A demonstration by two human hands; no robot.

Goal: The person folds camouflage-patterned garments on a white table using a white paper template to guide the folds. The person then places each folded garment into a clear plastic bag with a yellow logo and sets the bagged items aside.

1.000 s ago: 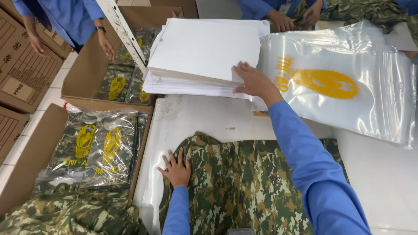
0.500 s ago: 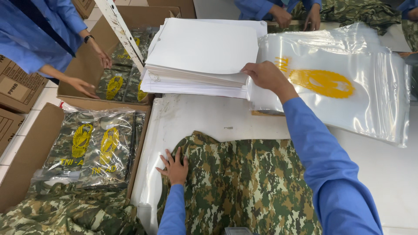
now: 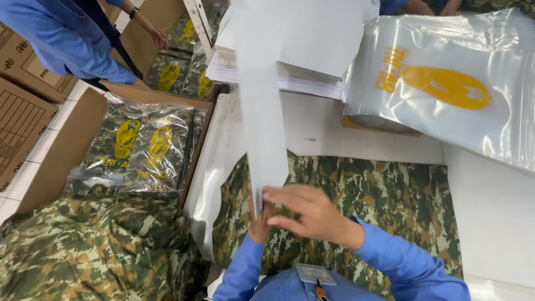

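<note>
Between both hands' fingers (image 3: 304,207), white card sheet (image 3: 264,111), seemingly pinched

Garment packing workshop. We noted a white packing table (image 3: 490,212) at right, cardboard cartons (image 3: 61,156) of bagged camouflage clothing (image 3: 139,147) at left, clear printed bags (image 3: 446,83) upper right, stacked white sheets (image 3: 301,44) at top.
</note>
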